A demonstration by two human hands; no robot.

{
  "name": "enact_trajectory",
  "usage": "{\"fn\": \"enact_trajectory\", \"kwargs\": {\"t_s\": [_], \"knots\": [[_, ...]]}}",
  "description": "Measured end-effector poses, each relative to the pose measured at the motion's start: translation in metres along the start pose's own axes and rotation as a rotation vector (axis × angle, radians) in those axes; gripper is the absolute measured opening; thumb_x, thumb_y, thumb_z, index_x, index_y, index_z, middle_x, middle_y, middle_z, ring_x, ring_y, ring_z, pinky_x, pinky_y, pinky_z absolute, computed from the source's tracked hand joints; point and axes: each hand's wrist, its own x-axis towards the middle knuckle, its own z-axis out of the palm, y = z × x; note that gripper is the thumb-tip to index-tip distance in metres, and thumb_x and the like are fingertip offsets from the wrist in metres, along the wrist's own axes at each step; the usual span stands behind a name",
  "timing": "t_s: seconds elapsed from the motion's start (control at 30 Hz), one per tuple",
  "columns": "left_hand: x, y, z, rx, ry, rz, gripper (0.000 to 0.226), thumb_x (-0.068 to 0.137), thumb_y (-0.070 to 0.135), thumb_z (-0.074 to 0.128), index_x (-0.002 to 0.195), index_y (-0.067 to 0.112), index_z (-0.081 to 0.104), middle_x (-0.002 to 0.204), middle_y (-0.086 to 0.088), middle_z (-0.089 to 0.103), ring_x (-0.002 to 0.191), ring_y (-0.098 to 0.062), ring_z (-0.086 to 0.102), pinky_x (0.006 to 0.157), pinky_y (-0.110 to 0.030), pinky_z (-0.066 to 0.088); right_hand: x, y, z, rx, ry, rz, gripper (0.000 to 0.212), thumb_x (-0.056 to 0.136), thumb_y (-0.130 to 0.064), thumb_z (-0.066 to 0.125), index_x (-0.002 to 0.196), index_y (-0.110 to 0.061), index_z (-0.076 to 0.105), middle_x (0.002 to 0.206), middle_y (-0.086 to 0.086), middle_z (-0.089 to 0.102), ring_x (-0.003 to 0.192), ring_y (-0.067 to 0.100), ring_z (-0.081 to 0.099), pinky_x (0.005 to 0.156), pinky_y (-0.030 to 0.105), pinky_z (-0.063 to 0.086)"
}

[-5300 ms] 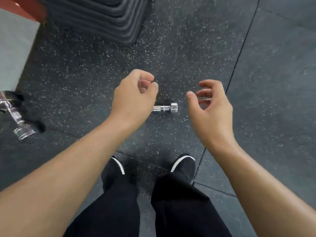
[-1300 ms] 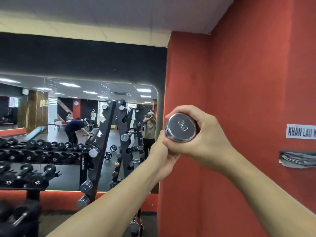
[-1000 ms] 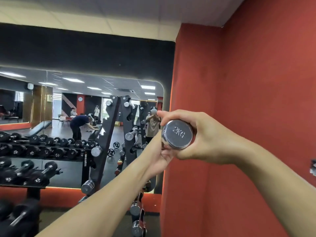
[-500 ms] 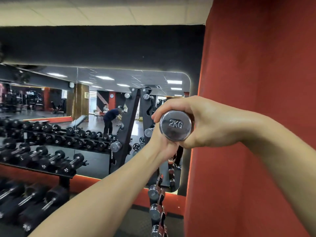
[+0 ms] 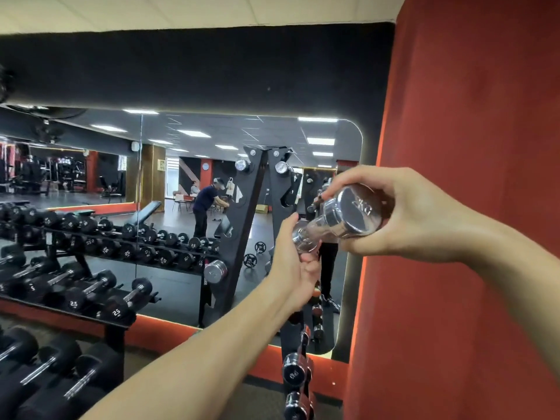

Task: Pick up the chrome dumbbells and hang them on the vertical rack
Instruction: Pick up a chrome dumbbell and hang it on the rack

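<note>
Here, both hands' fingers (image 5: 360, 183) wrap the chrome dumbbell (image 5: 351, 216).

- Dumbbell (image 5: 353, 218): shiny chrome silver.
- Wall (image 5: 472, 116): plain red.
- Rack (image 5: 239, 225): black.
- Floor dumbbells (image 5: 116, 310): black, with white numerals.
- Ceiling (image 5: 181, 10): cream.

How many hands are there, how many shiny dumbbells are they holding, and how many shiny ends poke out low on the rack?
Hands: 2, left hand and right hand
Dumbbell held: 1
Shiny ends low on the rack: 2, upper end and lower end
Total: 5
</note>
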Motion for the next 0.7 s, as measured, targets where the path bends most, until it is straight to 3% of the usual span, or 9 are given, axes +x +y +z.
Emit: {"fn": "enact_trajectory", "kwargs": {"t_s": [0.1,0.23,0.4,0.53,0.63,0.7], "knots": [[0.037,0.016,-0.027,0.029,0.116,0.019,0.040,0.092,0.053,0.068,0.113,0.018,0.065,0.072,0.004,0.056,0.035,-0.004,0.026,0.028,-0.014,0.023,0.021,0.033,0.008,0.028,0.083,0.035,0.059,0.067,-0.009,0.095,0.112,-0.038,0.071,0.100,0.025,0.066,0.088,0.041,0.068,0.085,0.054,0.059],[0.060,0.048,-0.049,0.071,0.119,0.084,0.032,0.093,0.049,0.066,0.099,0.018,0.060,0.061,0.006,0.049,0.035,-0.004,0.024,0.031,-0.014,0.021,0.043,0.075,0.027,0.171,0.196,0.100,0.067,0.064,-0.012,0.096,0.123,-0.031,0.070,0.112,0.029,0.065,0.099,0.029,0.075,0.095,0.041,0.062],[0.080,0.073,-0.071,0.097,0.128,0.148,0.034,0.092,0.049,0.069,0.097,0.017,0.056,0.062,0.006,0.037,0.037,-0.004,0.025,0.030,-0.016,0.025,0.070,0.121,0.058,0.386,0.368,0.191,0.079,0.064,-0.017,0.089,0.137,-0.031,0.063,0.131,0.000,0.073,0.103,0.015,0.076,0.095,0.028,0.058],[0.092,0.077,-0.074,0.153,0.147,0.215,0.027,0.098,0.045,0.062,0.092,0.020,0.053,0.053,0.010,0.036,0.039,-0.005,0.026,0.034,-0.018,0.026,0.092,0.155,0.082,0.511,0.475,0.252,0.093,0.056,-0.047,0.100,0.139,-0.037,0.061,0.143,0.004,0.066,0.137,0.020,0.058,0.110,0.035,0.051],[0.108,0.075,-0.074,0.222,0.166,0.317,0.020,0.100,0.041,0.061,0.103,0.021,0.055,0.063,0.007,0.036,0.043,-0.006,0.027,0.041,-0.021,0.027,0.107,0.174,0.096,0.669,0.534,0.286,0.098,0.048,-0.049,0.103,0.135,-0.050,0.057,0.145,0.013,0.063,0.130,0.024,0.064,0.106,0.045,0.055],[0.121,0.074,-0.071,0.322,0.166,0.383,0.025,0.100,0.044,0.061,0.110,0.023,0.055,0.074,0.004,0.036,0.051,-0.009,0.030,0.046,-0.022,0.030,0.119,0.189,0.104,0.667,0.619,0.298,0.077,0.064,-0.036,0.098,0.130,-0.050,0.061,0.136,0.015,0.064,0.121,0.024,0.068,0.105,0.052,0.056]]}}
